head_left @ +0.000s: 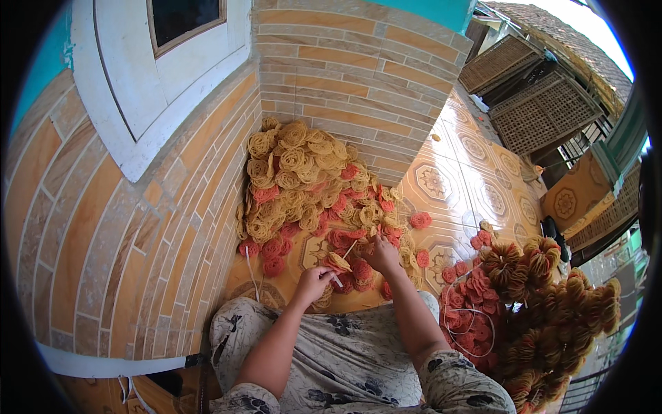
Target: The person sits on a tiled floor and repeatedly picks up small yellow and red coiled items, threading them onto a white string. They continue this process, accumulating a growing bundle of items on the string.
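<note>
Crackers, far pile (303,172): pale yellow mixed with red-pink, lacy coiled pattern. Strung bundles, right (552,310): yellow-brown; red ones (465,303) on white string beside them. Floor tiles (476,172): orange-cream, octagonal floral motif. Wall, left (138,234): tan and orange brick pattern, grey joints. Window frame (138,96): white. Upper wall, far (427,10): teal. Lap cloth, near (345,359): grey-white, dark flower print. Woven panels, far right (545,110): brown lattice.

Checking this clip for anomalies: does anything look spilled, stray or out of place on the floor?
One small round yellow cracker lies alone on the patterned tiled floor beside the brick pillar, apart from the big yellow and red pile.
</note>
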`<state>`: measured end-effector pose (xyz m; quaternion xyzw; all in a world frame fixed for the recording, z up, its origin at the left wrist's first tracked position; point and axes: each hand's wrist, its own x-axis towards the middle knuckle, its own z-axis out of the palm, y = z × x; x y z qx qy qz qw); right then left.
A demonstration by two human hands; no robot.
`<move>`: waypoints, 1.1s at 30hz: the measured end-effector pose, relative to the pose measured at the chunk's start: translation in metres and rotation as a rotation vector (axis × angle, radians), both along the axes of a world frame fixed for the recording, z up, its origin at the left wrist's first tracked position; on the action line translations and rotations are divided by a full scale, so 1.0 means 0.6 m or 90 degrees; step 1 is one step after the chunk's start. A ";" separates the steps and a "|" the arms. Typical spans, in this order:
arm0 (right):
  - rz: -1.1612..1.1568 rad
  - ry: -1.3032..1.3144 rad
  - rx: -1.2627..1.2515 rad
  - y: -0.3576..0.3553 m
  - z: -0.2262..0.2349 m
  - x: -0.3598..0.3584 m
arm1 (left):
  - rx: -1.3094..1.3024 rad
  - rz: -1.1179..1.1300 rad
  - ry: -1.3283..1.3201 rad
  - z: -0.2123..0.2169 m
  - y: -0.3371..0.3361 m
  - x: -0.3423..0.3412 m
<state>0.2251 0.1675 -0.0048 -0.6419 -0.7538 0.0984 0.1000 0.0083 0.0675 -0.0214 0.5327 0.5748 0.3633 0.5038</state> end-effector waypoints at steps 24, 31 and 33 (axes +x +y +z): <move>0.116 0.185 -0.191 -0.012 0.022 0.019 | -0.078 0.018 -0.037 -0.002 0.000 -0.001; -0.048 0.024 -0.118 0.008 -0.069 -0.005 | -0.058 -0.018 0.022 0.006 -0.004 -0.002; -0.038 0.072 -0.255 0.017 -0.056 -0.005 | -0.062 -0.019 0.049 0.003 -0.003 -0.003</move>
